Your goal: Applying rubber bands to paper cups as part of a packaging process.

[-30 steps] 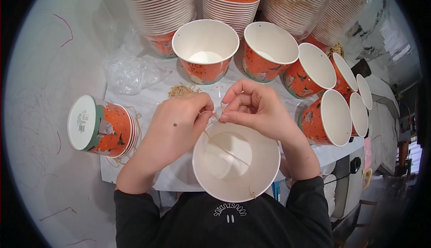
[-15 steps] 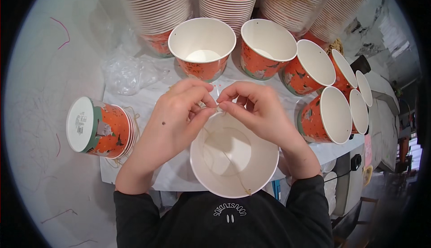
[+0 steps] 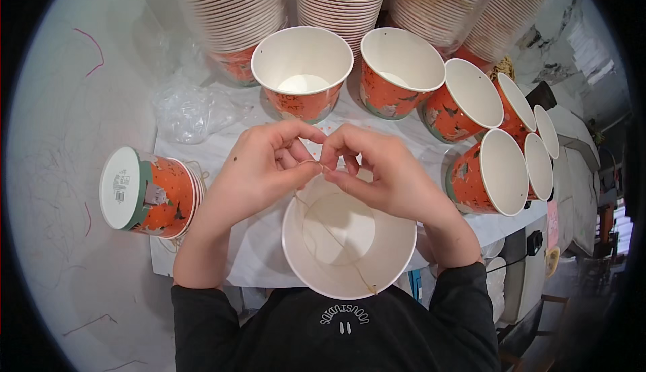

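A white-lined paper bucket (image 3: 350, 241) sits open-mouthed against my chest at the table's near edge. A thin tan string (image 3: 334, 232) runs across its inside, from the far rim down to the near rim. My left hand (image 3: 259, 170) and my right hand (image 3: 373, 170) meet at the bucket's far rim, fingertips pinched together on the string's end.
Several open orange paper buckets (image 3: 303, 69) stand on the white table (image 3: 235, 251) beyond my hands and curve off to the right. Tall nested stacks (image 3: 229, 15) rise at the back. A stack lies on its side (image 3: 151, 194) at left, near crumpled clear plastic (image 3: 188, 113).
My hands have come together at the bucket's far rim, and the string has gone from loose over the middle of the bucket to pinched at the rim.
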The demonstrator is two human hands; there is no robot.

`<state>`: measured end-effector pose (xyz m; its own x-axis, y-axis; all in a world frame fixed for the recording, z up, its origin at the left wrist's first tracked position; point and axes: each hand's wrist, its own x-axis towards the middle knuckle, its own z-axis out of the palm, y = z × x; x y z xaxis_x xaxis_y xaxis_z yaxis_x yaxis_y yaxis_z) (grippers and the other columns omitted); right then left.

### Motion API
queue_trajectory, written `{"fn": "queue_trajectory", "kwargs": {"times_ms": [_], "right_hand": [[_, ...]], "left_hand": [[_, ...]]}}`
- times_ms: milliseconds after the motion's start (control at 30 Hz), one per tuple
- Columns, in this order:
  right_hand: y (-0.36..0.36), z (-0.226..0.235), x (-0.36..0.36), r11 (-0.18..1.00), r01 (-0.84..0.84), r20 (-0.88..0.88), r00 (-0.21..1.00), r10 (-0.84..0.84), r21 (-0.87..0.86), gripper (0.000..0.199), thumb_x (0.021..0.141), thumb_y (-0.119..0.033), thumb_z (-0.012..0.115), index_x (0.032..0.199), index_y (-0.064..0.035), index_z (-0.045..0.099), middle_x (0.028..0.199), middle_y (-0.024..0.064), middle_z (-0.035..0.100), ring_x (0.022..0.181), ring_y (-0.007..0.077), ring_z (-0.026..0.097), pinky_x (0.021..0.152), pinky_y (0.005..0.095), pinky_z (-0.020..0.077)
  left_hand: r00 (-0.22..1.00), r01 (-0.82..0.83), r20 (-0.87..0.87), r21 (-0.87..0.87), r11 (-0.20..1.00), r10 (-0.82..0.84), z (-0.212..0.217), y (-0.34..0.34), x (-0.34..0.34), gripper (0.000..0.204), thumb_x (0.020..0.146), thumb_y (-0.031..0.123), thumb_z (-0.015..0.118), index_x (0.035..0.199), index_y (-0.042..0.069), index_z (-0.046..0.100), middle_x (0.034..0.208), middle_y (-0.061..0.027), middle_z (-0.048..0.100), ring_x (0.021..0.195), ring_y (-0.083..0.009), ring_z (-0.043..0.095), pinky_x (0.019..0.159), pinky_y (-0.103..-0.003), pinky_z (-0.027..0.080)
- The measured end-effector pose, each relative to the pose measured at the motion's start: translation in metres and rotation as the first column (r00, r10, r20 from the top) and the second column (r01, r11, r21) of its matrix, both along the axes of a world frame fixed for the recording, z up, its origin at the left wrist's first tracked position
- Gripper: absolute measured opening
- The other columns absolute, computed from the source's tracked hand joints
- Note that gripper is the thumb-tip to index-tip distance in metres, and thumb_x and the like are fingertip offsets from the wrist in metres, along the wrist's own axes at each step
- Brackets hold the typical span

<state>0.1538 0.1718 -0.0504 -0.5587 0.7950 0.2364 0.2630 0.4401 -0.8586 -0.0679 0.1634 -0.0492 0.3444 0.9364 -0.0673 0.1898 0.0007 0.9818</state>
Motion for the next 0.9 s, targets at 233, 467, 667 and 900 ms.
{"fn": "queue_trajectory", "kwargs": {"times_ms": [233, 467, 667, 900], "right_hand": [[-0.001, 0.005, 0.003, 0.995, 0.093, 0.03, 0.995, -0.094, 0.028, 0.012, 0.087, -0.004, 0.072, 0.097, -0.0028, 0.066, 0.088, 0.005, 0.067, 0.073, 0.0147, 0.065, 0.063, 0.0296, 0.0507], [-0.001, -0.003, 0.001, 0.994, 0.09, -0.111, 0.989, -0.096, -0.058, 0.01, 0.09, -0.003, 0.071, 0.097, 0.0007, 0.066, 0.088, 0.0056, 0.068, 0.077, 0.0123, 0.067, 0.069, 0.0265, 0.0536], [-0.003, -0.002, -0.001, 0.993, 0.115, -0.156, 0.981, -0.119, -0.036, 0.011, 0.089, -0.001, 0.072, 0.098, 0.0016, 0.067, 0.089, 0.0073, 0.069, 0.078, 0.0138, 0.068, 0.071, 0.0272, 0.0548], [-0.008, 0.003, -0.003, 0.994, 0.082, -0.124, 0.99, -0.073, 0.073, 0.011, 0.088, 0.0, 0.071, 0.098, 0.0016, 0.069, 0.091, 0.0108, 0.07, 0.082, 0.0188, 0.071, 0.072, 0.03, 0.0564]], "left_hand": [[0.937, 0.039, -0.349, 0.144, 0.989, 0.014, 0.013, -0.005, -0.01, 0.019, 0.082, 0.008, 0.074, 0.095, -0.004, 0.071, 0.08, -0.0096, 0.071, 0.068, -0.0122, 0.068, 0.064, -0.027, 0.053], [0.854, 0.052, -0.49, 0.417, 0.907, 0.176, 0.012, -0.021, -0.017, 0.015, 0.081, 0.001, 0.073, 0.096, -0.004, 0.072, 0.084, -0.0103, 0.072, 0.07, -0.0132, 0.068, 0.064, -0.026, 0.054], [0.786, 0.076, -0.55, 0.539, 0.839, 0.283, 0.02, -0.028, -0.005, 0.014, 0.079, -0.003, 0.071, 0.093, -0.002, 0.072, 0.093, -0.0114, 0.072, 0.075, -0.0162, 0.069, 0.066, -0.028, 0.054], [0.989, -0.009, -0.138, 0.266, 0.964, 0.047, 0.015, -0.016, -0.004, 0.007, 0.084, 0.0, 0.074, 0.089, 0.001, 0.069, 0.09, -0.0031, 0.072, 0.075, -0.0073, 0.067, 0.067, -0.023, 0.053]]}}
